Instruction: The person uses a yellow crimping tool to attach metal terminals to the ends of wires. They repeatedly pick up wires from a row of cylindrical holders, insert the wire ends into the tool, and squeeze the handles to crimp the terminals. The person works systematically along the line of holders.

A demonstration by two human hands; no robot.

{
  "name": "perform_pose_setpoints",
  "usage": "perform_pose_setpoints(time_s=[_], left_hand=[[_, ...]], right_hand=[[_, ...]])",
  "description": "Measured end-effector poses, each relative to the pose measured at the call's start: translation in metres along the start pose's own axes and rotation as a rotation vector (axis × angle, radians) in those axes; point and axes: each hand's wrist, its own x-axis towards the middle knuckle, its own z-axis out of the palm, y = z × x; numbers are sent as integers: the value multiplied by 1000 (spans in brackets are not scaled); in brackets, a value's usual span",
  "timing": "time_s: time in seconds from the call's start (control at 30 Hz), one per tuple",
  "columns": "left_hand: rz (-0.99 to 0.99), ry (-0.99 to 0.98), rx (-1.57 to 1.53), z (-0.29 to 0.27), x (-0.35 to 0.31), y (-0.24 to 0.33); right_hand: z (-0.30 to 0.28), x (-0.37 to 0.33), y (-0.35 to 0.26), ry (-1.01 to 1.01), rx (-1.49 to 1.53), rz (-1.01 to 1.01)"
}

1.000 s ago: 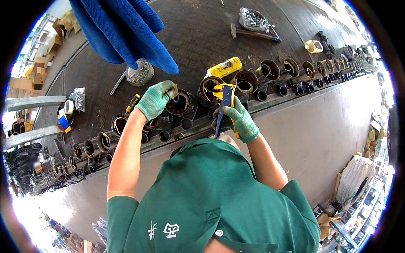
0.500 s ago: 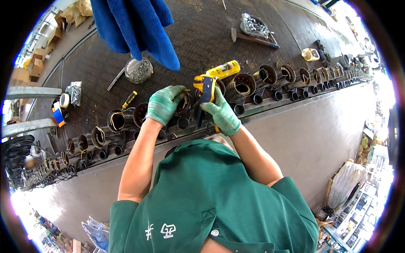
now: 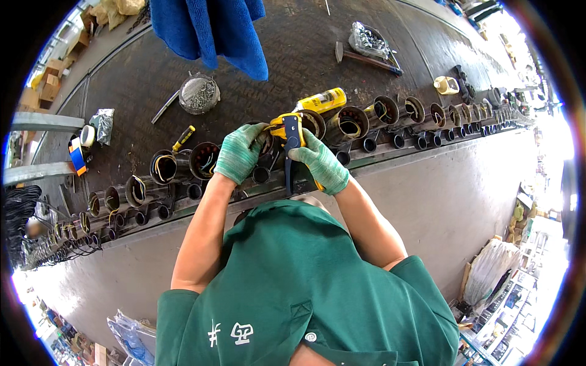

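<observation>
The right grip [image 3: 323, 162] clasps yellow-headed pliers [image 3: 293, 130]; whether the left grip [image 3: 240, 154], just beside them, holds anything is unclear.

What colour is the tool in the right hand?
The tool in the right hand is yellow and dark blue, head view.

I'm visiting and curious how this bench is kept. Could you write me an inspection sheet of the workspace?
Surface: dark worktop, marked and scuffed.
Job's things: row of dark cylinders; yellow-and-blue plier-like tool.
Clutter: hammer, yellow-handled screwdriver, yellow canister, container of small metal parts, blue cloth.
Hands: both gloved; right hand grips the tool, left hand is at its head, contents unclear.
Cables: thin wires inside several cylinders; dark bundle at far left.
Surroundings: cardboard boxes, upper left.
</observation>
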Motion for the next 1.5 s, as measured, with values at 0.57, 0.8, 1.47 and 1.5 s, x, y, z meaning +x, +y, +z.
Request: perform_pose_setpoints(time_s=[0.57,0.8,1.47,1.5], left_hand=[[64,14,32,3,-4,-6],[83,45,17,3,-6,-3],[-407,12,-512,-9,6,-4],[-535,-11,-626,-13,10,-2]], right_hand=[[0,7,-10,-46,-50,27],[5,0,-15,-52,132,122],[-6,17,-7,84,-140,-149],[-4,17,-4,79,-195,-141]])
